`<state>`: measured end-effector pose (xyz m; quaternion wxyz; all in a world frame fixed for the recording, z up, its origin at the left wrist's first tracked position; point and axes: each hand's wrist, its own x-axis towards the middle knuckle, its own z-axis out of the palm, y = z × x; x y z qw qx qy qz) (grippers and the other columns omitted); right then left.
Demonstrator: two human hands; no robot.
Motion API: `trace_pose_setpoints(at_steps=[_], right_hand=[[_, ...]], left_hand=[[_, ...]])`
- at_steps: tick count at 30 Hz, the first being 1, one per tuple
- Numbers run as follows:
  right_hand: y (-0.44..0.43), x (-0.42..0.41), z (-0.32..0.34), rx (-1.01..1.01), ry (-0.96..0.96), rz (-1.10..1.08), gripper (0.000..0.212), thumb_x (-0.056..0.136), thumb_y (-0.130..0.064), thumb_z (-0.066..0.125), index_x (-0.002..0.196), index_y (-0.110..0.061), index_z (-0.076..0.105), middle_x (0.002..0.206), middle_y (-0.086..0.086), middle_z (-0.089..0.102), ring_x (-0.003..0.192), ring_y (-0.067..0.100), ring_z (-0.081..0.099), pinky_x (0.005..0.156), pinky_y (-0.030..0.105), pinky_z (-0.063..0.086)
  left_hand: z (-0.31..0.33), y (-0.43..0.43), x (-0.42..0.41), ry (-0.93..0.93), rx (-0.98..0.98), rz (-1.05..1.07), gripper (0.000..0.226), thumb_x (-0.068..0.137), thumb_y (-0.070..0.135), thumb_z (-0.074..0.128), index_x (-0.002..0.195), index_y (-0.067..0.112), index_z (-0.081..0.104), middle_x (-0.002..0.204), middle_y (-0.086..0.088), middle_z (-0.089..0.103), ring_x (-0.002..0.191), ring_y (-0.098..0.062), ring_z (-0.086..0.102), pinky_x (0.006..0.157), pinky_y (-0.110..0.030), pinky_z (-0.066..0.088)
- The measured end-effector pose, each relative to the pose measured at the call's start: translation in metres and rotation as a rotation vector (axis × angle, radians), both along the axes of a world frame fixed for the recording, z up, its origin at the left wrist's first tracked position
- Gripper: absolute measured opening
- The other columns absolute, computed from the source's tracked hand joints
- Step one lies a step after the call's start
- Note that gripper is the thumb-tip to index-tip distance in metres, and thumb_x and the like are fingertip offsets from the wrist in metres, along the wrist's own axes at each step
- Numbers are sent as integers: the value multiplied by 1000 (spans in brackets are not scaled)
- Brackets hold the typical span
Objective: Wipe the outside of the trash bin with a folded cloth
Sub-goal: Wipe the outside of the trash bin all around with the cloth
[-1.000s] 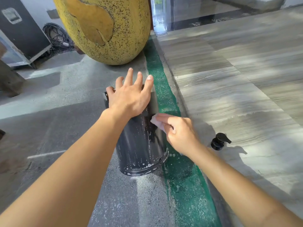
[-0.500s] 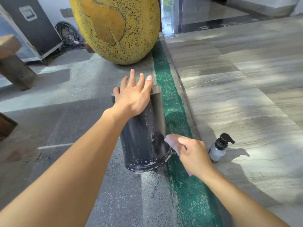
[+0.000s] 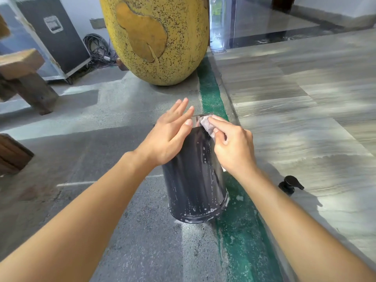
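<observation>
The right hand, pinching the folded cloth, has climbed from the trash bin base to its rim; the spread left hand braces, so stroke downward firmly.

The grey concrete floor carries the dark trash bin directly beneath the grip, a green painted strip (flecked with suds) under the bin's right edge, a pump bottle right of the grip, and a yellow speckled sculpture beyond it.
</observation>
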<state>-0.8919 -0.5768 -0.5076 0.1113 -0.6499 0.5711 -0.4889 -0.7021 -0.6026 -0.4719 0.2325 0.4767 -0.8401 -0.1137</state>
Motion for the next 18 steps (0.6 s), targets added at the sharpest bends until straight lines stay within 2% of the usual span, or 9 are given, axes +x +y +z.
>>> trace_pose_setpoints(at_steps=[2, 3, 7, 11, 12, 15, 16, 18], right_hand=[[-6, -4, 1, -11, 29, 26, 42, 87, 4, 53, 120, -15, 70, 131, 0, 64, 122, 8, 56, 101, -2, 24], [-7, -6, 1, -6, 34, 38, 42, 88, 4, 53, 121, -15, 70, 131, 0, 64, 122, 7, 56, 102, -1, 25], [-1, -23, -6, 40, 69, 88, 42, 88, 5, 52, 119, -15, 71, 130, -3, 64, 122, -3, 50, 102, -2, 24], [26, -40, -32, 169, 156, 106, 35, 90, 1, 55, 117, -15, 72, 128, 2, 65, 121, 12, 58, 99, -4, 24], [35, -44, -38, 176, 171, 126, 35, 89, 3, 56, 115, -14, 72, 126, 3, 67, 119, 12, 59, 100, -2, 28], [66, -53, -56, 163, 226, 220, 33, 82, 13, 56, 104, -7, 72, 113, 3, 70, 110, 11, 57, 94, 17, 44], [76, -57, -66, 176, 246, 247, 32, 81, 16, 57, 101, -4, 71, 112, 2, 70, 110, 10, 57, 94, 16, 44], [94, -64, -87, 279, 275, 299, 37, 80, 19, 56, 104, -5, 72, 120, -11, 67, 115, -3, 56, 101, 7, 38]], left_hand=[[-5, -8, 1, -112, -51, -7, 56, 106, 47, 17, 158, 29, 25, 166, 14, 14, 153, -3, -5, 124, -41, -6], [-6, -11, -3, -132, -53, 6, 57, 104, 49, 15, 158, 33, 22, 166, 17, 14, 153, -5, -7, 124, -47, -6], [-3, -17, -24, -156, -43, 74, 61, 100, 57, 14, 158, 37, 20, 165, 21, 11, 155, -15, -3, 120, -48, 5], [3, -32, -37, -135, 18, 128, 66, 96, 61, 12, 157, 39, 22, 165, 22, 12, 154, -16, 4, 119, -54, 12], [4, -35, -39, -128, 27, 138, 66, 95, 62, 11, 157, 40, 22, 165, 23, 13, 154, -17, 5, 118, -55, 13], [4, -40, -42, -126, 41, 146, 66, 95, 63, 10, 156, 41, 23, 164, 23, 13, 153, -18, 8, 118, -56, 15], [4, -41, -43, -140, 36, 144, 64, 96, 62, 10, 156, 42, 23, 164, 23, 14, 153, -19, 10, 117, -55, 15], [5, -44, -46, -173, 26, 143, 59, 100, 60, 12, 156, 43, 22, 164, 22, 16, 152, -20, 13, 116, -54, 17]])
